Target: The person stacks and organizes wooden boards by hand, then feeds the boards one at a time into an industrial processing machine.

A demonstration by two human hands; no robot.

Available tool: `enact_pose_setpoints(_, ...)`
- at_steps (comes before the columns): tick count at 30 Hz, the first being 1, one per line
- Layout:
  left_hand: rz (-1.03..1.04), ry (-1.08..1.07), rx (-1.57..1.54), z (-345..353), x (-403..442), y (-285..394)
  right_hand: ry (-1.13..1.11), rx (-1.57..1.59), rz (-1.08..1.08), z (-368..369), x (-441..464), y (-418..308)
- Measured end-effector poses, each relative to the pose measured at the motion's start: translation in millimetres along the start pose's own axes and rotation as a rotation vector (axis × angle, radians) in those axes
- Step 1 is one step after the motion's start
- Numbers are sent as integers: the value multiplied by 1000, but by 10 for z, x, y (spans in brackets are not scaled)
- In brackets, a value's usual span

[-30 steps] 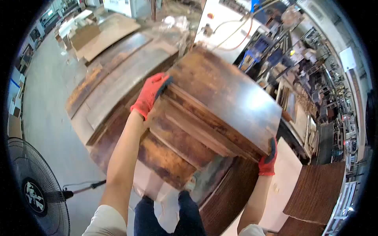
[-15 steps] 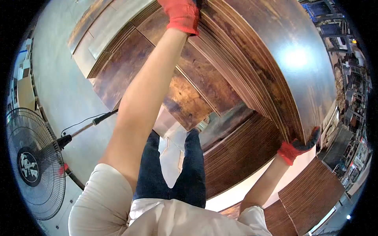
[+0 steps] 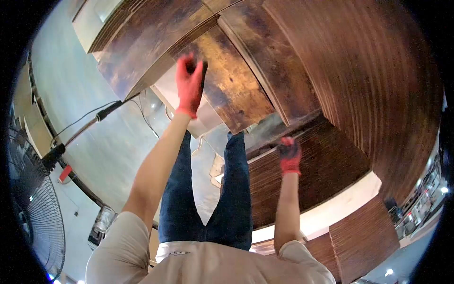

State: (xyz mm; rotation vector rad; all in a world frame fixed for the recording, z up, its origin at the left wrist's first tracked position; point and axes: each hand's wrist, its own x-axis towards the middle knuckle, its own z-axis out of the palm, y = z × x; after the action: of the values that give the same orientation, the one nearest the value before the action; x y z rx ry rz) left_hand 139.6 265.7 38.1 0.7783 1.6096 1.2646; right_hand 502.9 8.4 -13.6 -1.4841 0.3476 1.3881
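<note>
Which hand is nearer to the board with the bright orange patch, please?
Left. The left hand overlaps the left edge of the orange-patched board in the view; the right hand is farther away, to the board's lower right, over the dark striped surface.

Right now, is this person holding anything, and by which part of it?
Nothing appears held: the red-gloved left hand and red-gloved right hand are blurred but look empty.

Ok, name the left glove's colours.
The left glove is mostly red, with a dark area toward the fingers, best seen in the head view.
</note>
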Motion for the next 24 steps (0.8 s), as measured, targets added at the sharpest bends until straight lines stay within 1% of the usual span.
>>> enact_pose_setpoints(1,-186,-25,-71,-278,-134,-440,16,39,132,67,103,304)
enact_pose_setpoints(2,-449,4,-37,-507,-281,-725,25,77,267,162,252,537)
enact_pose_setpoints(3,-713,34,-5,-724,-379,-913,48,-27,243,341,369,673)
enact_pose_setpoints(5,-773,-81,-41,-995,-492,-1119,128,-223,191,613,406,877)
enact_pose_setpoints(6,-753,-90,-12,-1076,-484,-1245,118,-247,148,641,575,948)
enact_pose_setpoints(9,-789,-113,9,-1168,-344,-1599,77,-134,44,647,1008,951)
enact_pose_setpoints(10,-801,-154,-17,-1180,-277,-1717,0,-115,24,509,1226,935)
enact_pose_setpoints(11,-782,-168,-68,-1184,-171,-1801,-85,-96,8,135,1673,1020)
enact_pose_setpoints(12,-767,-176,-114,-1141,-109,-1849,-169,-78,3,-59,1926,1101)
enact_pose_setpoints(13,-758,-178,-158,-1110,-74,-1918,-124,-105,7,106,1817,1116)
enact_pose_setpoints(15,-720,-157,-169,-1018,87,-2165,-32,-161,15,686,1405,1044)
enact_pose_setpoints(16,-696,-167,-242,-992,157,-2221,36,-175,2,845,1320,1078)
enact_pose_setpoints(17,-674,-178,-314,-982,214,-2264,108,-189,-28,892,1285,1120)
enact_pose_setpoints(18,-682,-191,-265,-965,263,-2400,185,-198,-64,930,1259,1154)
enact_pose_setpoints(19,-598,-218,-370,-976,289,-2532,252,-209,-100,970,1249,1191)
enact_pose_setpoints(21,-582,-247,-466,-992,356,-2451,363,-230,-155,987,1274,1255)
enact_pose_setpoints(24,-499,-239,-182,-989,432,-2686,502,-257,-190,948,1268,1350)
